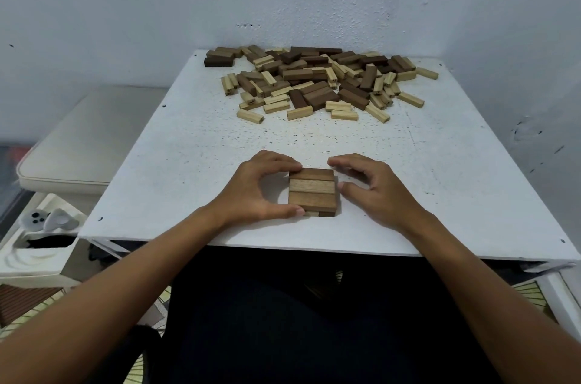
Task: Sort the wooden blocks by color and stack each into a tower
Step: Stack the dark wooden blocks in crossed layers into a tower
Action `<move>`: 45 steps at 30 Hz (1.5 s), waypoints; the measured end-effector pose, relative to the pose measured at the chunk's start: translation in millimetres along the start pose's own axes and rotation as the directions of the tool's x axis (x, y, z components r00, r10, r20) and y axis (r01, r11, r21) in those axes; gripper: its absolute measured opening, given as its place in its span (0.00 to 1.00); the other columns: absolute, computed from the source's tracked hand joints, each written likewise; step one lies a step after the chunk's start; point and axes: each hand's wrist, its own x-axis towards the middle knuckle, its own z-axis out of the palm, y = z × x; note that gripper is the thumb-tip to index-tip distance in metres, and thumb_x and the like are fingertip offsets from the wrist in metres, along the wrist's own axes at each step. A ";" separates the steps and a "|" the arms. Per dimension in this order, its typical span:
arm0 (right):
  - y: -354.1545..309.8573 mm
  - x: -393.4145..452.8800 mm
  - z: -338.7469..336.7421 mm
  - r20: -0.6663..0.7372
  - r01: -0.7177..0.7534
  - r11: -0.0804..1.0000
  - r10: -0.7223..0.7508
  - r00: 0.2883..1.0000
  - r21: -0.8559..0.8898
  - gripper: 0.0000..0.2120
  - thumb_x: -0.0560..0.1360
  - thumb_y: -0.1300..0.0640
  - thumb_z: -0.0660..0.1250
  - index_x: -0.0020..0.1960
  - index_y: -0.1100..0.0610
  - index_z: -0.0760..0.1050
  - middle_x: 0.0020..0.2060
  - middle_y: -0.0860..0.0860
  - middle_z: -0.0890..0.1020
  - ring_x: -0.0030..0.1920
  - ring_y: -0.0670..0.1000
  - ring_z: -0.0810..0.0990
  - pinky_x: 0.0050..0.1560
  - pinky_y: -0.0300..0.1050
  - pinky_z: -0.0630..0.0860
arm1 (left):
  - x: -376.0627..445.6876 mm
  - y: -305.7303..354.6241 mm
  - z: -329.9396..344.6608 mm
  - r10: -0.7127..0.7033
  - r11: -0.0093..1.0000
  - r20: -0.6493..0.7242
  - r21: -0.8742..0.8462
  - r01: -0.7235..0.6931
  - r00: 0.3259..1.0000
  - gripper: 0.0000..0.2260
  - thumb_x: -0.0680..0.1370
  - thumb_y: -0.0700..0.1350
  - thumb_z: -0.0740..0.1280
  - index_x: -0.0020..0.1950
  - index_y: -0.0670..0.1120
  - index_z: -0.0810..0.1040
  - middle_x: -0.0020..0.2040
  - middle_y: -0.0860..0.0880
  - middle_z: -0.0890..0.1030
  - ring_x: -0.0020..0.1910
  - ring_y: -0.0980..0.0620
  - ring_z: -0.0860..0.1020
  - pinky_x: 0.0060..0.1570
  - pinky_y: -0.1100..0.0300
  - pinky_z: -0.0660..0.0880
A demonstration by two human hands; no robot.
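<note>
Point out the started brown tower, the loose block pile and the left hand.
started brown tower (pixel 312 190): head view, middle block of top layer.
loose block pile (pixel 317 81): head view, pile centre.
left hand (pixel 254 191): head view, back of hand.

The table (pixel 188 144) was a white-painted board, matt, speckled with dark chips. The brown stack (pixel 312 191) near its front edge was smooth wood with visible grain; the heap (pixel 317 81) towards its far edge mixed dark and pale matt wood.

both hands flank a low brown stack (pixel 312 191) near the table (pixel 176 163) edge; left hand (pixel 261 188) grips it.
</note>
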 end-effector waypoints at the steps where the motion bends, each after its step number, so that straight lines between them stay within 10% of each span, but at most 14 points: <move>1: -0.1 0.3 0.3 -0.003 0.000 1.000 0.000 1.000 -0.005 0.19 0.76 0.65 0.68 0.67 0.58 0.75 0.63 0.50 0.78 0.64 0.46 0.75 0.63 0.32 0.71 | 0.1 0.0 0.2 0.001 1.000 -0.001 0.000 -0.001 1.000 0.32 0.62 0.61 0.76 0.62 0.48 0.81 0.58 0.55 0.79 0.61 0.59 0.74 0.61 0.65 0.70; 45: -2.6 -1.9 0.0 0.131 -0.019 0.998 0.026 0.991 -0.058 0.32 0.65 0.54 0.68 0.70 0.49 0.71 0.61 0.46 0.76 0.63 0.39 0.72 0.61 0.26 0.67 | -3.6 -0.5 0.4 -0.010 0.998 -0.004 -0.054 0.010 1.000 0.24 0.63 0.60 0.75 0.57 0.54 0.82 0.60 0.55 0.78 0.62 0.56 0.74 0.59 0.58 0.73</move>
